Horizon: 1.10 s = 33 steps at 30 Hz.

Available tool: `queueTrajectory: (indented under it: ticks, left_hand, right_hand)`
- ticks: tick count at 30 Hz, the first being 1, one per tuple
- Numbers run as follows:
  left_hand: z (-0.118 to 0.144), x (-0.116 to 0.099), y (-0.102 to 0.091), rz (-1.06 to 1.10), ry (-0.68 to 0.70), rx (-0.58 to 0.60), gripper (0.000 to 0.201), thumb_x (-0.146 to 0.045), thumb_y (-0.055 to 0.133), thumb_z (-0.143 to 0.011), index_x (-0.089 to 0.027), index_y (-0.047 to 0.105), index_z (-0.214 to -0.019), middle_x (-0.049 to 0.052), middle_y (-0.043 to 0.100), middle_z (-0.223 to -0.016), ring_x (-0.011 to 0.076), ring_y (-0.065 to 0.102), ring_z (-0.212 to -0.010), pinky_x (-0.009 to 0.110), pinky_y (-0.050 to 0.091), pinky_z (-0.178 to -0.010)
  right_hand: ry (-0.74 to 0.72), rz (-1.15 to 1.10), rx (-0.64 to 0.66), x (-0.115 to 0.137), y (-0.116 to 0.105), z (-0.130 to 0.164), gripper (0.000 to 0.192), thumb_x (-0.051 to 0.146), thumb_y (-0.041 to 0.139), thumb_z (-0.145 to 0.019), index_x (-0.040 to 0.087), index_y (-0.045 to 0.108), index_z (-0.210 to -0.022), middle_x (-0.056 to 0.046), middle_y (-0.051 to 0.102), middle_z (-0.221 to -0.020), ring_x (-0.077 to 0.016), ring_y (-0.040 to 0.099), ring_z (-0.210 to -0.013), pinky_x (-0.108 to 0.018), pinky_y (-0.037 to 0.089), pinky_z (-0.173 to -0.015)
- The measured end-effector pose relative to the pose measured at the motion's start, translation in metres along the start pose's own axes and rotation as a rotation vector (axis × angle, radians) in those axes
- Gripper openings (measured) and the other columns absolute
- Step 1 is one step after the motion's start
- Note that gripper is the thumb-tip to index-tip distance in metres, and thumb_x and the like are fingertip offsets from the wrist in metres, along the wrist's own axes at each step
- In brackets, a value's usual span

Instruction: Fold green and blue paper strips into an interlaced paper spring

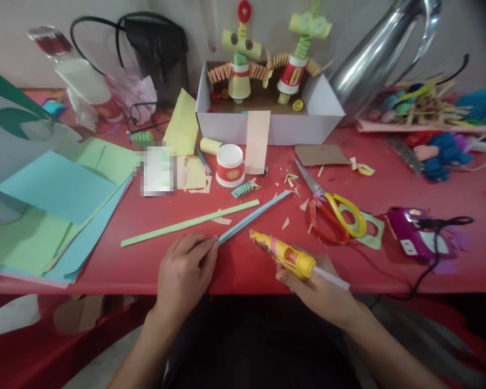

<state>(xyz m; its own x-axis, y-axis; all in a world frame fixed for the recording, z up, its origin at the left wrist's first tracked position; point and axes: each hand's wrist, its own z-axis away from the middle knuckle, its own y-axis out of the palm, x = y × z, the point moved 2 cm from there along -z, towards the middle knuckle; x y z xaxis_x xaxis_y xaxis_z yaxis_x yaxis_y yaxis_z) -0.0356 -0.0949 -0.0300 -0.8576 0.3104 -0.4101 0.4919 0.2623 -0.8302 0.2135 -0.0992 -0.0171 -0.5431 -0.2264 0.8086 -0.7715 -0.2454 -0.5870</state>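
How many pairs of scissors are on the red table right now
2. The yellow-handled scissors lie right of centre, crossing over the red-handled scissors beneath them, just beyond the right hand holding the glue gun. More may hide under the clutter.

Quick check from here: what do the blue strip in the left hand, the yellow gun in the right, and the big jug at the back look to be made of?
Blue strip: thin matte paper, flat and clean-edged. Glue gun: glossy yellow plastic, likely, with a pale stick at its rear. Jug: polished metal by its mirror sheen, probably steel. Left hand pinches the strip's near end; right hand holds the gun.
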Motion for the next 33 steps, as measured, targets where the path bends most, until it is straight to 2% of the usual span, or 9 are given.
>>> queueTrajectory:
  ticks: [8, 14, 20, 26, 30, 33]
  left_hand:
    - [-0.005, 0.001, -0.002, -0.040, 0.021, 0.025, 0.017, -0.024, 0.057, -0.092, -0.019, 0.074, -0.090, 0.006, 0.069, -0.087, 0.0191, 0.064, -0.080, 0.032, 0.052, -0.071]
    - [-0.001, -0.002, 0.000, -0.150, 0.059, 0.017, 0.017, -0.022, 0.058, -0.092, -0.019, 0.074, -0.097, 0.005, 0.071, -0.088, 0.0204, 0.064, -0.080, 0.035, 0.050, -0.074]
    - [-0.001, -0.003, -0.001, -0.166, 0.070, 0.015, 0.017, -0.023, 0.056, -0.093, -0.020, 0.073, -0.095, 0.006, 0.071, -0.088, 0.0210, 0.063, -0.080, 0.036, 0.050, -0.074]
    - [0.000, -0.003, -0.001, -0.173, 0.080, 0.014, 0.017, -0.024, 0.058, -0.092, -0.020, 0.073, -0.097, 0.006, 0.071, -0.088, 0.0215, 0.063, -0.079, 0.036, 0.049, -0.073]
    - [0.001, -0.003, 0.000, -0.177, 0.087, -0.004, 0.016, -0.022, 0.059, -0.091, -0.019, 0.074, -0.098, 0.006, 0.070, -0.087, 0.0215, 0.062, -0.079, 0.036, 0.049, -0.072]
    - [0.001, -0.002, 0.000, -0.180, 0.094, -0.007, 0.017, -0.023, 0.059, -0.091, -0.020, 0.074, -0.098, 0.006, 0.071, -0.087, 0.0217, 0.063, -0.080, 0.036, 0.049, -0.072]
  right_hand:
    - [-0.039, 0.073, 0.052, 0.008, 0.013, -0.013, 0.023, 0.041, 0.057, -0.094, 0.022, 0.056, -0.082, 0.001, 0.062, -0.071, -0.0145, 0.061, -0.060, -0.025, 0.044, -0.057]
    - [-0.042, 0.091, 0.032, 0.013, 0.009, -0.010, 0.022, 0.040, 0.056, -0.095, 0.022, 0.060, -0.084, 0.000, 0.067, -0.075, -0.0149, 0.064, -0.063, -0.025, 0.046, -0.059]
    - [-0.009, 0.122, 0.063, 0.018, 0.016, -0.015, 0.021, 0.042, 0.056, -0.094, 0.024, 0.065, -0.090, -0.001, 0.071, -0.078, -0.0185, 0.068, -0.070, -0.027, 0.050, -0.064]
    - [0.068, 0.084, 0.067, 0.023, 0.011, -0.015, 0.029, 0.049, 0.055, -0.093, 0.025, 0.065, -0.079, 0.002, 0.059, -0.051, -0.0194, 0.063, -0.055, -0.028, 0.047, -0.055]
    - [0.144, 0.071, 0.044, 0.020, 0.014, -0.017, 0.033, 0.052, 0.054, -0.092, 0.024, 0.065, -0.079, 0.003, 0.055, -0.048, -0.0188, 0.060, -0.050, -0.028, 0.043, -0.050]
    - [0.139, 0.058, 0.075, 0.020, 0.017, -0.019, 0.031, 0.051, 0.055, -0.092, 0.024, 0.065, -0.079, 0.004, 0.055, -0.048, -0.0185, 0.060, -0.050, -0.028, 0.044, -0.051]
